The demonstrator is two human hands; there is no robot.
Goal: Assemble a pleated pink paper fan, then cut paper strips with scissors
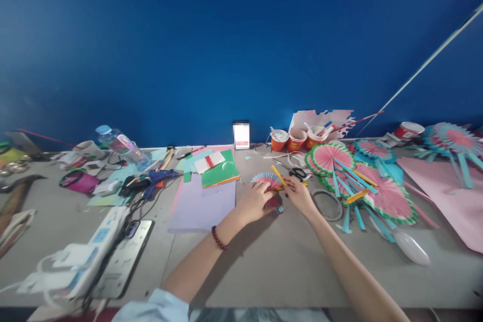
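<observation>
My left hand is closed on a small pleated pink-and-blue paper fan, pressing it against the grey table. My right hand pinches a thin yellow stick that lies across the fan. A dark bead bracelet sits on my left wrist. The fan's lower folds are partly hidden under my left fingers.
Finished pink-green-blue fans pile up on the right, with scissors, red cups and a tape ring. Coloured paper sheets lie ahead left. A glue gun, power strip, phone and bottle sit left.
</observation>
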